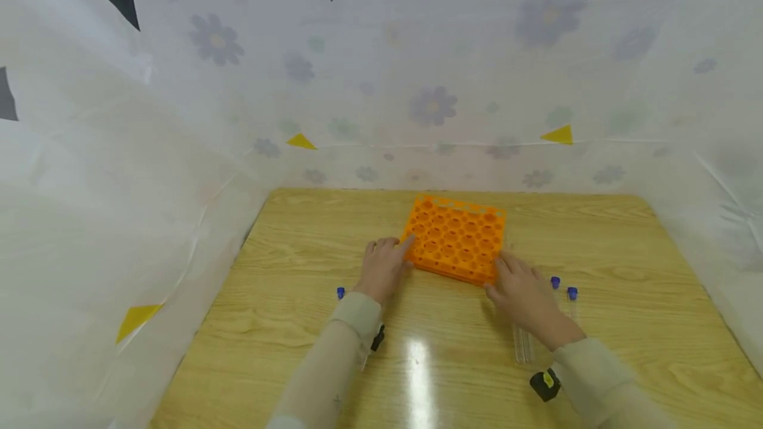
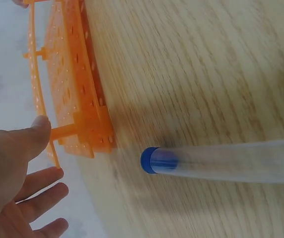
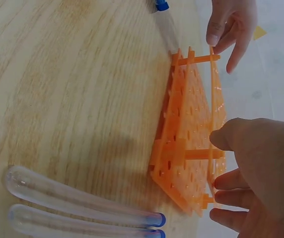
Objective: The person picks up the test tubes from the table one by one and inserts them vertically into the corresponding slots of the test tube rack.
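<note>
An orange test tube rack (image 1: pixel 456 237) with round holes sits toward the back of the table, turned slightly askew. My left hand (image 1: pixel 383 270) holds its left end. In the left wrist view, the thumb (image 2: pixel 40 126) lies on the upper plate's edge, with the other fingers spread past the corner. At the opposite end my right hand (image 1: pixel 524 293) grips the upper plate, thumb (image 3: pixel 224 136) at the front and fingers round the side. The rack's base (image 3: pixel 164 134) appears to rest on the wood. No tubes show in its holes.
One clear tube with a blue cap (image 2: pixel 150 160) lies beside my left hand, partly hidden by the arm in the head view. Two more blue-capped tubes (image 3: pixel 82 198) lie side by side near my right hand. White flowered sheeting (image 1: pixel 435 71) encloses the wooden table (image 1: pixel 286 250).
</note>
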`<state>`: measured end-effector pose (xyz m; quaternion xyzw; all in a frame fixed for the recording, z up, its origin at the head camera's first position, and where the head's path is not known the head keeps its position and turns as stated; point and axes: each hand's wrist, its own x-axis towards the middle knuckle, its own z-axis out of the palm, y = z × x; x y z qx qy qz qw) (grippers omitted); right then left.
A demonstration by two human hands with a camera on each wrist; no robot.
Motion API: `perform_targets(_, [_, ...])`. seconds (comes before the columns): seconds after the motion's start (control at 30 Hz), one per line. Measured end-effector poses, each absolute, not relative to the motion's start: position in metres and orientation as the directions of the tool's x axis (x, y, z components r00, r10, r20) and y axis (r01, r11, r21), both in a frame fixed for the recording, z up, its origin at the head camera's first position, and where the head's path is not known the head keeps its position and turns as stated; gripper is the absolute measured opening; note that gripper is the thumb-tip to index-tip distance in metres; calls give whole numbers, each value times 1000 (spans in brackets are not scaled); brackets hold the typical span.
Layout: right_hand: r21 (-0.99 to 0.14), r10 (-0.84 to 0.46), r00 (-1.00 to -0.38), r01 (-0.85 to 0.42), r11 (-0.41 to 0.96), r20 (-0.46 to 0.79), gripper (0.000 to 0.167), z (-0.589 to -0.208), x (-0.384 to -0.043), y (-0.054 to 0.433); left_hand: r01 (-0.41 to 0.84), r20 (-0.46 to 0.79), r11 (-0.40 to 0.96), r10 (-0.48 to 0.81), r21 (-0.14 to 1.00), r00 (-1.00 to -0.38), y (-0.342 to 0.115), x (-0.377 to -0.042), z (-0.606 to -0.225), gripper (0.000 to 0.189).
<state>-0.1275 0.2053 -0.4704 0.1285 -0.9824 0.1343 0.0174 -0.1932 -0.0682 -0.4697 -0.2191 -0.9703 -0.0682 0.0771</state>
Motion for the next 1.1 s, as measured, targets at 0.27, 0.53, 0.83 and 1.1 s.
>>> perform_targets(0.27, [-266, -255, -941, -310, 913, 224, 37, -480, -135, 206, 384, 189, 923, 372, 28, -909, -61, -205, -476, 34])
perform_targets(0.53, [-273, -230, -907, -335, 902, 352, 27, -485, -138, 206, 308, 156, 951, 304, 3, -940, -58, -208, -474, 30])
perform_targets(0.83, [-258, -229, -879, -357, 898, 417, 27, -491, -139, 208, 289, 182, 957, 288, -21, -940, -57, -205, -473, 29])
perform_targets(1.1, [-253, -244, -872, -373, 892, 425, 29, -489, -139, 215, 307, 226, 951, 307, -35, -925, -56, -200, -475, 28])
